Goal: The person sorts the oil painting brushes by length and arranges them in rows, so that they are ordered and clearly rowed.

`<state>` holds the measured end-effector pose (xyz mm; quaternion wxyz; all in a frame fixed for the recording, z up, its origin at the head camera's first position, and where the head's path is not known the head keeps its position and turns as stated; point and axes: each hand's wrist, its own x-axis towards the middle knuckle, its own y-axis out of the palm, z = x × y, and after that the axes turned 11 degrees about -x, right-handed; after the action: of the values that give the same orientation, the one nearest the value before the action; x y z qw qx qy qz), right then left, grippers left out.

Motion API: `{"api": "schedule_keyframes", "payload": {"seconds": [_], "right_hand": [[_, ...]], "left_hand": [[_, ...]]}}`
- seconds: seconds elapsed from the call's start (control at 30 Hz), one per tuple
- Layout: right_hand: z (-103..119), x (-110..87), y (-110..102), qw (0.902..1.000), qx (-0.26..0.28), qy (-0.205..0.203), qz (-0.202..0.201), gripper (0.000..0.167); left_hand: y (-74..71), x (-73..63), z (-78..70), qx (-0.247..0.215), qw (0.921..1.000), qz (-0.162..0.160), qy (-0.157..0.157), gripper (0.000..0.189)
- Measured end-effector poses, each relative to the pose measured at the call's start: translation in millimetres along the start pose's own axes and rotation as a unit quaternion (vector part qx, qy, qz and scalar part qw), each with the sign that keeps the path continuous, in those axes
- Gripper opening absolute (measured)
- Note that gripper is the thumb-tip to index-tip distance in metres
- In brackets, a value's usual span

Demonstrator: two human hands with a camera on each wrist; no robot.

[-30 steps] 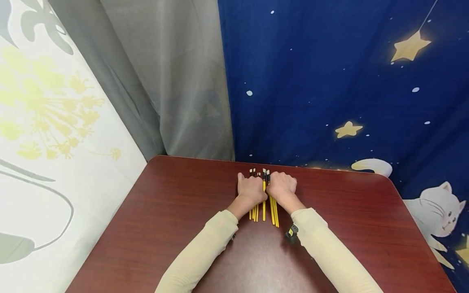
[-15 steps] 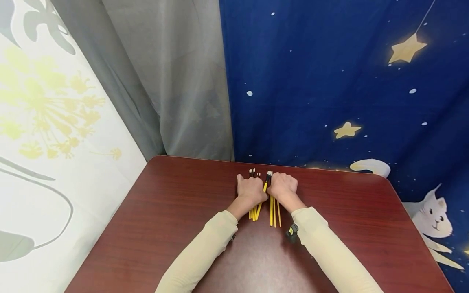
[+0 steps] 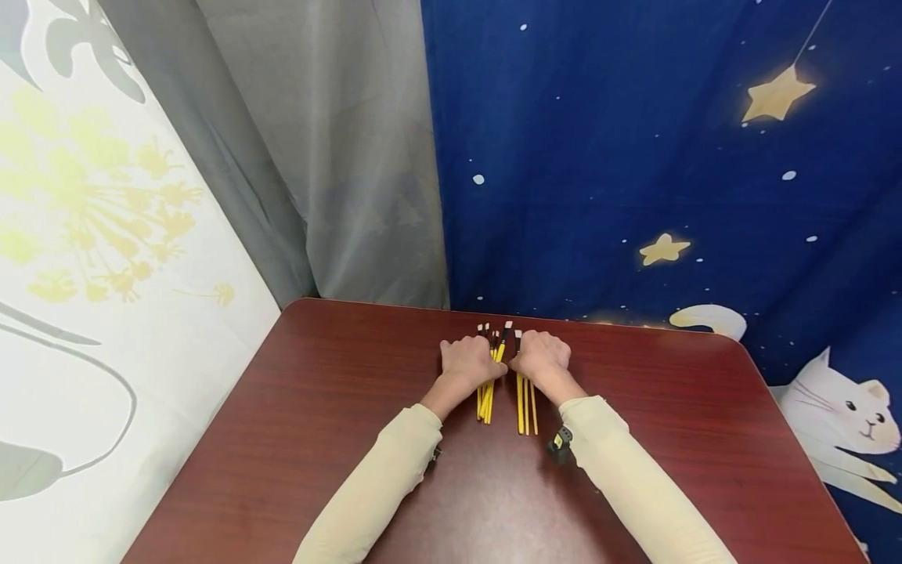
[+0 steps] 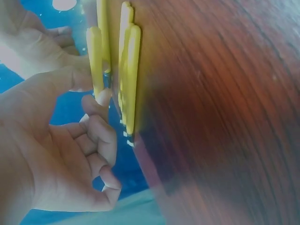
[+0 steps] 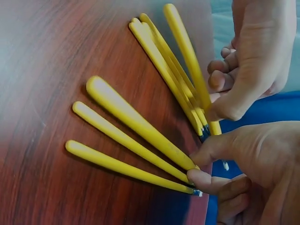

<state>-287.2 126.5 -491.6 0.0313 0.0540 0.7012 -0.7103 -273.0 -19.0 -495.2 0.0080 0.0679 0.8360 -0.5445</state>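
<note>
Near the table's far edge, my left hand (image 3: 467, 360) pinches a yellow-handled paintbrush (image 5: 180, 40) between thumb and forefinger. Its handle is tilted over a bundle of other paintbrushes (image 4: 129, 70) lying close together on the table. My right hand (image 3: 543, 356), just to the right, pinches the thickest of three fanned-out paintbrushes (image 5: 138, 122) near its ferrule. The other two, a middle paintbrush (image 5: 126, 140) and an outer paintbrush (image 5: 124, 166), lie beside it. White bristles and black ferrules point away from me; the hands partly cover the handles in the head view.
The reddish-brown wooden table (image 3: 338, 407) has its far edge just beyond the bristles. Behind it hang a grey curtain (image 3: 373, 157) and a blue curtain (image 3: 599, 157) printed with stars and a cat. A white patterned cloth (image 3: 106, 235) hangs at the left.
My left hand has moved slightly left with its paintbrush, bringing it from between the groups over the left bundle. The right-hand paintbrushes spread apart earlier; my right hand has barely moved.
</note>
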Motion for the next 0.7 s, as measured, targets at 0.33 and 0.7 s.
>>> {"api": "schedule_keyframes", "payload": {"seconds": [0.33, 0.7], "right_hand": [[1, -3.1, 4, 1.0, 0.003, 0.002, 0.007, 0.028], [-5, -5.4, 12, 0.9976, 0.068, 0.008, 0.0, 0.037]], "left_hand": [[-17.1, -5.0, 12.3, -0.04, 0.9992, -0.005, -0.008, 0.05], [-28.0, -2.6, 38.2, -0.182, 0.9827, 0.033, -0.012, 0.048]]}}
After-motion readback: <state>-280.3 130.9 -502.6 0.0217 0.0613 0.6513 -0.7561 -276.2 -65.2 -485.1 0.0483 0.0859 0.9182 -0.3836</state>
